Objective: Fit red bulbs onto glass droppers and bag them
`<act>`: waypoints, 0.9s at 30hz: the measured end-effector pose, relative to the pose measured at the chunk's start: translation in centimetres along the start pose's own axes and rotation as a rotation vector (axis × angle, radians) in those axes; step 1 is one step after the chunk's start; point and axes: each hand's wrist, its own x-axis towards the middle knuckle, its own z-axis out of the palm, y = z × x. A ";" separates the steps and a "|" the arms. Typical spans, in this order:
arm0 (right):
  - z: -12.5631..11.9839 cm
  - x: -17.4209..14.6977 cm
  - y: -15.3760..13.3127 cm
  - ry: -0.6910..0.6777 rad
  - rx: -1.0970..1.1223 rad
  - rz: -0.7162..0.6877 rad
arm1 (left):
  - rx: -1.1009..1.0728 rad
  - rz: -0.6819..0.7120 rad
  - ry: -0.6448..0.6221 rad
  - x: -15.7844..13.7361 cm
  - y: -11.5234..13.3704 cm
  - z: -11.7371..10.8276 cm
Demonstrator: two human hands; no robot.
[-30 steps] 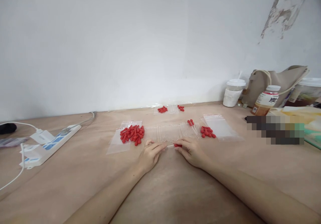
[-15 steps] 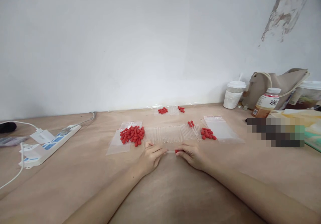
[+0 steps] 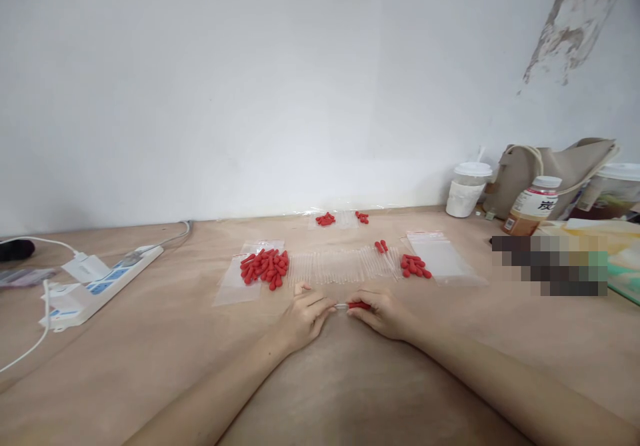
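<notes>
"炭" on the bottle point(image 3: 532, 207)

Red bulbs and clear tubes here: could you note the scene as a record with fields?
left hand: holds a clear tube
right hand: holds a red bulb at the tube's end
row of tubes: beyond the hands
larger bulb pile: left of the row
smaller bulb pile: right of the row
power strip: far left
bottle: right side

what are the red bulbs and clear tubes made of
Red bulbs: probably rubber, matte finish, judging by their dull, even colour and rounded ends; soft plastic is possible. Clear tubes: glass or stiff plastic, smooth and see-through, with pale highlights; I can't tell which.
</notes>
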 end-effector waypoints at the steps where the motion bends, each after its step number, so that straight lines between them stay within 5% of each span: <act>1: 0.0 0.0 0.0 -0.004 -0.006 -0.001 | -0.007 0.000 -0.005 0.0 0.0 0.0; 14: 0.4 0.7 -0.3 -0.001 0.025 0.011 | -0.015 -0.029 -0.048 0.2 0.2 -0.1; 19: -0.1 1.0 -0.4 0.038 0.269 0.185 | -0.063 -0.089 -0.006 0.4 0.1 -0.1; 27: -1.1 1.9 -0.7 0.278 0.617 0.390 | -0.085 -0.146 0.024 0.5 0.2 -0.6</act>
